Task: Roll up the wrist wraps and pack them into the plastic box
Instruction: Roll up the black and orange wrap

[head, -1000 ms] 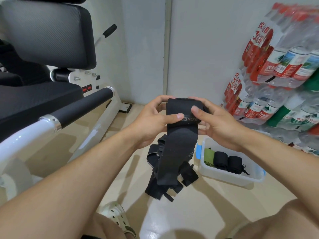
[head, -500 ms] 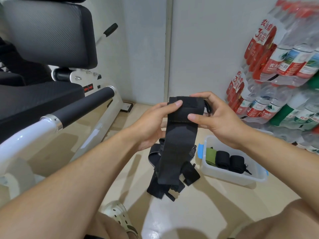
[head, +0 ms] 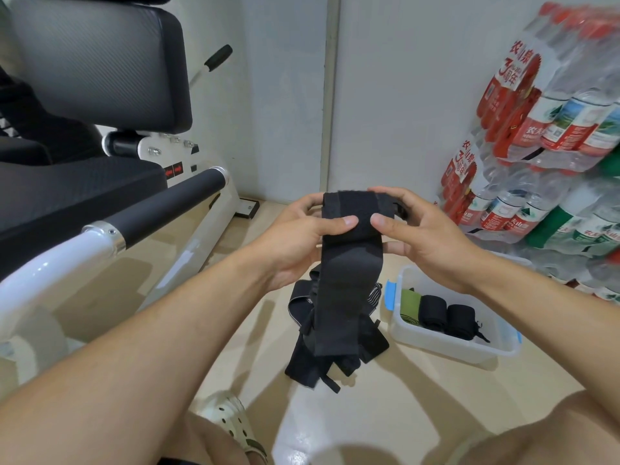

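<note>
I hold a black wrist wrap (head: 349, 263) up in front of me, its top end partly rolled and its tail hanging down. My left hand (head: 302, 239) grips the roll's left side, thumb on its front. My right hand (head: 422, 229) grips the right side the same way. Below on the floor lies a pile of loose black wraps (head: 322, 360). To its right stands the clear plastic box (head: 469, 350) with a green roll (head: 411, 305) and two black rolls (head: 446, 315) inside.
A white exercise machine with black pads and a black-gripped bar (head: 161, 209) fills the left. Shrink-wrapped packs of water bottles (head: 553, 146) are stacked at the right wall. My sandalled foot (head: 231, 421) and knees are at the bottom edge.
The rolled top of the wrap has been turned further between my hands. Both thumbs have come back onto its front, and the hanging tail is a little shorter.
</note>
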`<state>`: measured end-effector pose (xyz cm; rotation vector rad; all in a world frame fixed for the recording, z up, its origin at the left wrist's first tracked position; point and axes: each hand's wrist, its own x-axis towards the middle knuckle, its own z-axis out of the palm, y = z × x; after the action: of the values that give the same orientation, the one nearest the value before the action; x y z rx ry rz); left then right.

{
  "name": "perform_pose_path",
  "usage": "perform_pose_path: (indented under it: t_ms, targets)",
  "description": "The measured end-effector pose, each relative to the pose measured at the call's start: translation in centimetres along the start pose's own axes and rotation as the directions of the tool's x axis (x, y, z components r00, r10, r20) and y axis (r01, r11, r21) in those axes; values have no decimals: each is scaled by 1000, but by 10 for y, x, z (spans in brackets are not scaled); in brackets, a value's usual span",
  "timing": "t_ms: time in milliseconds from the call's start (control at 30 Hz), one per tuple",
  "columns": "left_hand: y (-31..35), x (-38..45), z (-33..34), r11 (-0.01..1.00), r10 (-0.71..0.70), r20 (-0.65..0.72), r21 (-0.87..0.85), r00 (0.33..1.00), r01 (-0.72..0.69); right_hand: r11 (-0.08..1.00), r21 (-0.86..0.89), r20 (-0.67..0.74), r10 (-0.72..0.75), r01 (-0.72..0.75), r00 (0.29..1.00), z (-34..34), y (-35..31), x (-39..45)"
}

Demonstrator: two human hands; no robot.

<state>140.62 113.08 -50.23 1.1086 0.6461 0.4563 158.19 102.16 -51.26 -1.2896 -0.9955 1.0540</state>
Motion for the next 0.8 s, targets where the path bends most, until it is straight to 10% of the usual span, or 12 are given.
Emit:
perform_pose_path:
  t_ms: [800]
  targets:
    - [-11,2,8,997,-2,-38,-77,999,-1,942,-327,37,95,-78,995,17,17,0]
